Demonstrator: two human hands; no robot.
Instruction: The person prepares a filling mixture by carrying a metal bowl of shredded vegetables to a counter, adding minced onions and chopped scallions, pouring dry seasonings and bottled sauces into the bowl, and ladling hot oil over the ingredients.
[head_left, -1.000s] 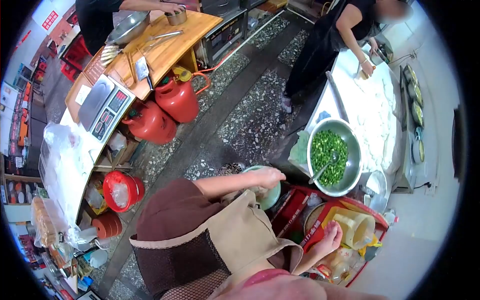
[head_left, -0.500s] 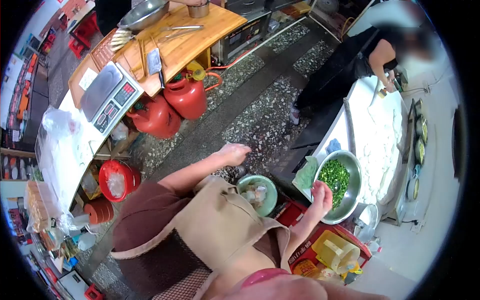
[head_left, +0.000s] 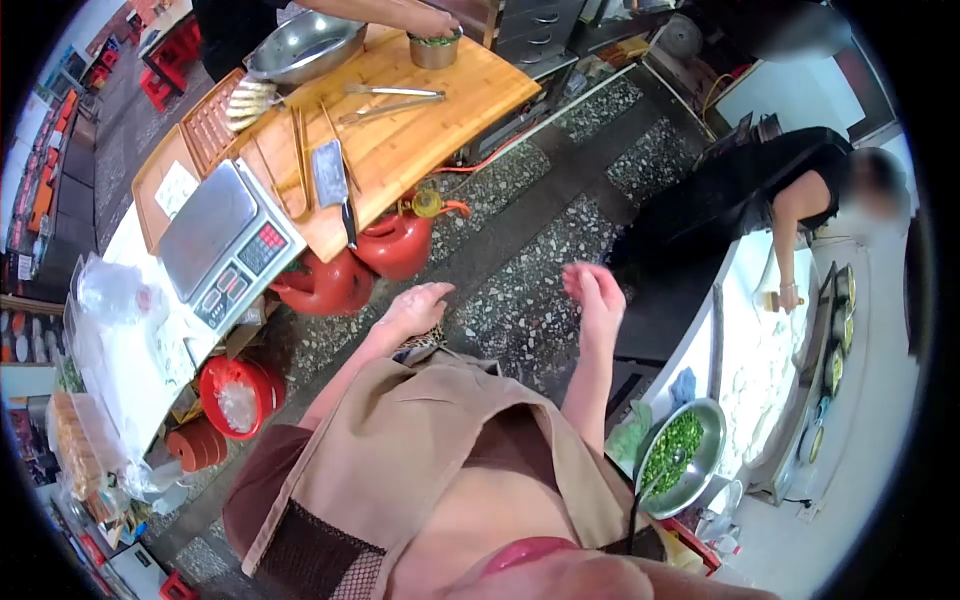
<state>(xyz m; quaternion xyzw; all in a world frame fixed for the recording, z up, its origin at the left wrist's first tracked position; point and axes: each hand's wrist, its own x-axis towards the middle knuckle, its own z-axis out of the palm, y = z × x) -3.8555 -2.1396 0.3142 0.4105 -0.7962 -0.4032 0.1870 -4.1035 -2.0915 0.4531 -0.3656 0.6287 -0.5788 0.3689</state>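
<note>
My left hand (head_left: 415, 308) is held out over the floor in front of my brown apron (head_left: 390, 440), dusted with white powder, fingers loosely bent and nothing seen in it. Across from it, my right hand (head_left: 598, 297) is raised with its fingers half bent and apart, holding nothing visible. Below and right of that hand, a metal bowl (head_left: 714, 468) holds chopped green herbs (head_left: 672, 448) and a spoon whose handle points towards me. A green cloth (head_left: 628, 437) lies against the bowl's left side. Neither hand touches the bowl.
Left stands a wooden worktop (head_left: 470, 100) with a digital scale (head_left: 225, 245), cleaver (head_left: 328, 175) and tongs (head_left: 395, 92). Red gas cylinders (head_left: 395, 245) sit beneath. One person handles a metal pot (head_left: 434, 52); another leans over the white counter (head_left: 735, 300) with a brush (head_left: 775, 301).
My view has turned, and my body is now nearer the worktop. My right hand has left the herb bowl and risen over the floor. The green basin is now hidden.
</note>
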